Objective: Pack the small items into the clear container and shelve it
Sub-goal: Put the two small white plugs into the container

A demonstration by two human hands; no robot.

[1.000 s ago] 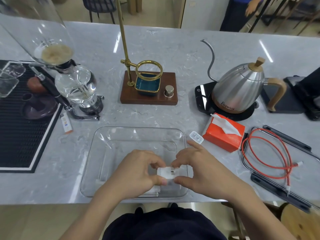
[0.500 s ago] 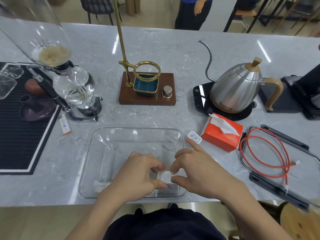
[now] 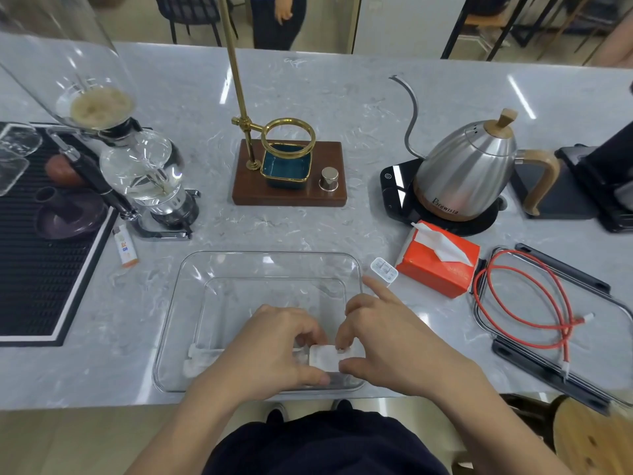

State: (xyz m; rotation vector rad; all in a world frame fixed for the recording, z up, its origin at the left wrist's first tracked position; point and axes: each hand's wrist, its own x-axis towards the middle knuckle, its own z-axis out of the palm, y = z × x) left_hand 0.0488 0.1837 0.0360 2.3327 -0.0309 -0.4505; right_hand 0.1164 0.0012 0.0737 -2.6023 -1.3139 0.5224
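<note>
I see a grey marble counter (image 3: 308,97) carrying everything, listed here from largest to smallest. A black ribbed mat (image 3: 34,269) lies at the far left. The clear container (image 3: 178,303) sits open at the near edge, in front of me. To its right lies a clear lid with black clips (image 3: 548,337), a coiled red cable (image 3: 513,303) resting on it. A steel gooseneck kettle (image 3: 466,173) stands on a black base at back right; a glass siphon brewer (image 3: 144,173) stands at back left; a wooden stand with a brass ring (image 3: 287,186) stands between them. An orange tissue box (image 3: 442,265) sits just in front of the kettle.

My left hand (image 3: 270,351) and right hand (image 3: 394,344) meet over the container's near right corner. Both pinch one small white block (image 3: 325,358) between thumb and curled fingers; the right index finger points outward. Whether the block touches the container floor, I cannot tell. A second white adapter (image 3: 384,270) stands just outside the container's far right corner. A small orange-and-white tube (image 3: 125,246) lies beside the mat.
</note>
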